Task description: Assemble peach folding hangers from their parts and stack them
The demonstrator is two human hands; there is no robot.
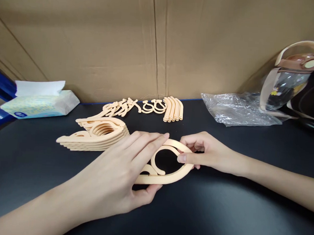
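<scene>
Between my hands, above the black table, is a beige plastic folding hanger (174,176) with a curved hook shape inside its rounded end. My left hand (126,169) is closed over its left part, fingers across the top and thumb under the lower edge, hiding that side. At the rounded right end, my right hand (203,153) pinches the frame, its thumb on the inner curve. Left of the held piece lies a stack of similar folded hangers (93,136), partly behind my left hand.
Along the back lie loose curved arms (120,107), hook pieces (154,106) and a row of bent bars (173,109). A tissue pack (42,102) sits at back left. Clear plastic bags (235,108) and a drink bottle (288,83) stand at back right, before a cardboard wall (98,38).
</scene>
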